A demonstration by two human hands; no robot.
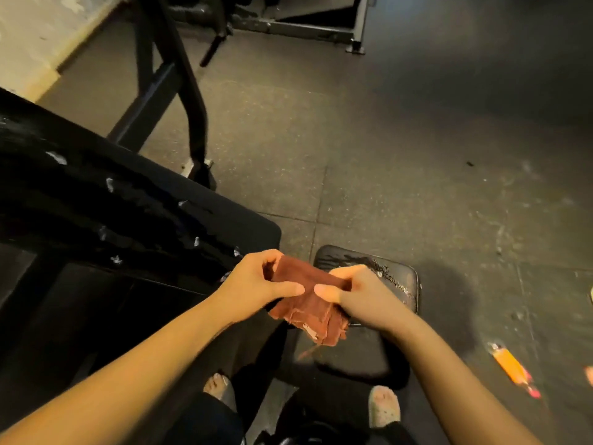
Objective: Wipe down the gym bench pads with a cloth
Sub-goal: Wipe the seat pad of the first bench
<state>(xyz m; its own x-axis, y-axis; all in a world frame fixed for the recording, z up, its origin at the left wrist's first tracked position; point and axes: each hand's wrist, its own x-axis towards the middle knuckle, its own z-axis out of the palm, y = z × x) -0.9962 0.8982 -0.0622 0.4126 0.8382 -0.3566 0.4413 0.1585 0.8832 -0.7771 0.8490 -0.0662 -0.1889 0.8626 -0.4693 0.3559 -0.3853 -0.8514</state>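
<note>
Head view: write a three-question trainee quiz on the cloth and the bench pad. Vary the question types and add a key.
1. Multiple choice: what holds the cloth? A) one hand B) both hands C) neither hand
2. True or false: the cloth is folded or bunched, not spread flat.
3. Fill in: the large bench pad is on the person's ___ side.

Key
1. B: the left hand and the right hand each pinch it.
2. True: layered edges show at its lower end.
3. Left.
</note>
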